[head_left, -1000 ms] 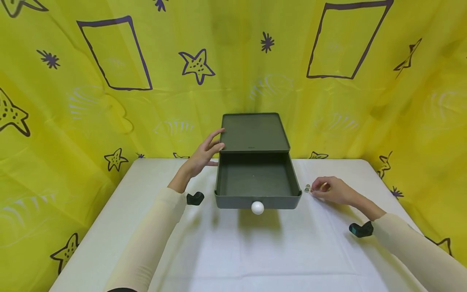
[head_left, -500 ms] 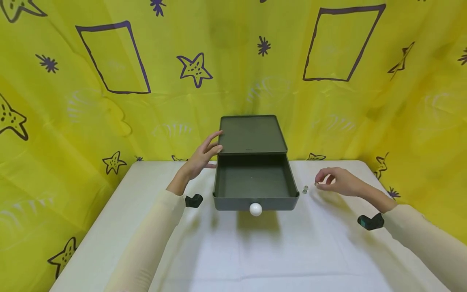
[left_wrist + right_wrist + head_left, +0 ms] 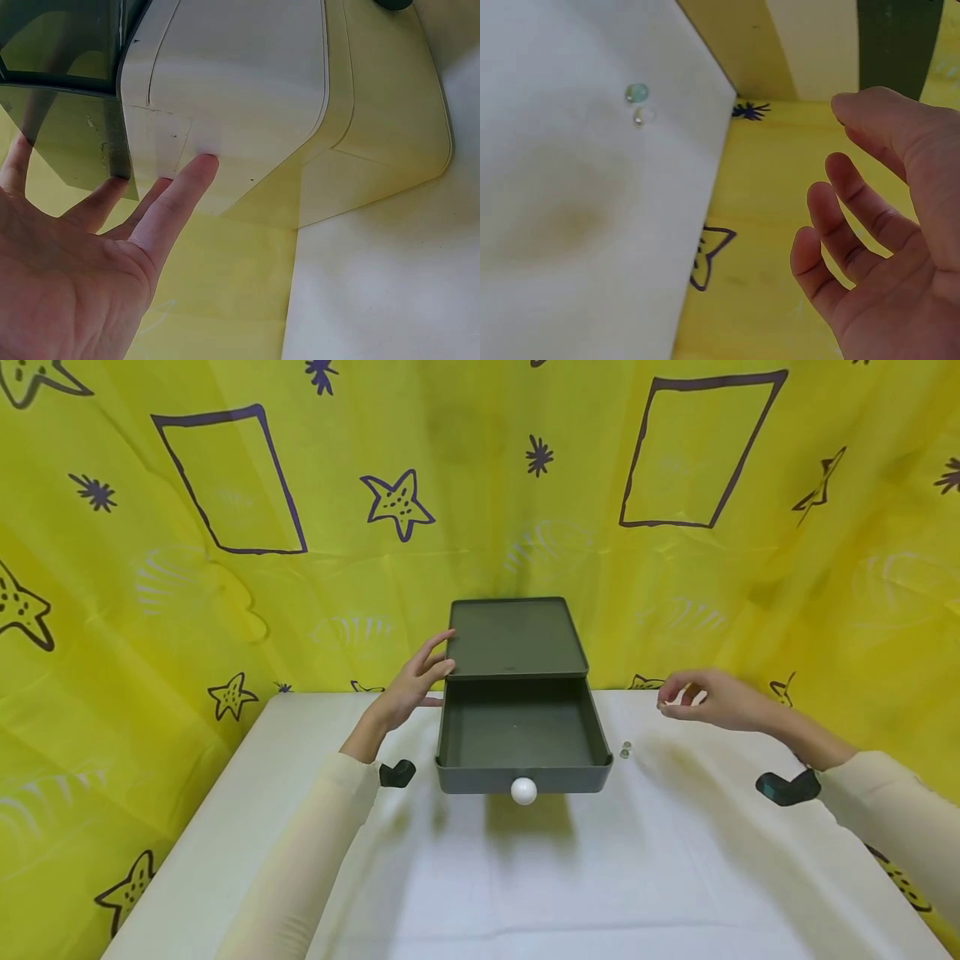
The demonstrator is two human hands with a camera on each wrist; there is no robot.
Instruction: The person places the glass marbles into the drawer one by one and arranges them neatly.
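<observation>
A dark grey-green drawer with a round white knob is pulled out from a box topped by a flat lid; nothing lies inside the drawer. My left hand rests against the box's left side, fingers spread and fairly straight; the left wrist view shows the fingertips at the pale side wall. My right hand, raised over the table's right side, pinches a tiny glass marble between thumb and forefinger. In the right wrist view the thumb and palm hide that marble.
Two small glass marbles, a greenish one and a clear one, lie on the white table just right of the drawer. A yellow curtain with starfish drawings hangs behind and along both sides.
My right hand has lifted off the table and moved up and to the right with the marble, away from the other two. The left hand stays at the box.
</observation>
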